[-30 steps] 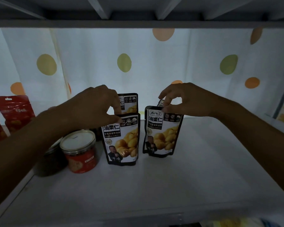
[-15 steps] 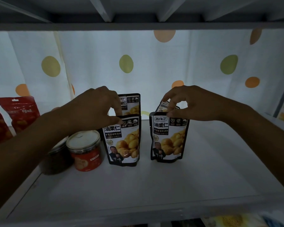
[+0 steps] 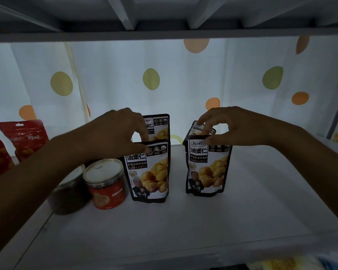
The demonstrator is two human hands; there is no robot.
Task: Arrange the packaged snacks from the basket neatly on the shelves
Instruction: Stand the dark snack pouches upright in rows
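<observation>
Two black chestnut snack pouches stand upright at the front of the white shelf (image 3: 183, 227). My left hand (image 3: 113, 133) pinches the top edge of the left pouch (image 3: 148, 172). My right hand (image 3: 234, 125) pinches the top edge of the right pouch (image 3: 207, 166). Behind each stands another pouch of the same kind: one at the back left (image 3: 158, 126), and one at the back right (image 3: 196, 129) mostly hidden by my fingers. The basket is out of sight.
A red-labelled jar (image 3: 105, 184) and a dark jar (image 3: 70, 191) stand left of the pouches. Red snack bags (image 3: 23, 139) lean at the far left. A dotted curtain (image 3: 183, 84) forms the back, and the upper shelf (image 3: 164, 34) is close overhead.
The right pouch has shifted to the right in my right hand, widening the gap between the two front pouches. My left hand and its pouch have stayed put.
</observation>
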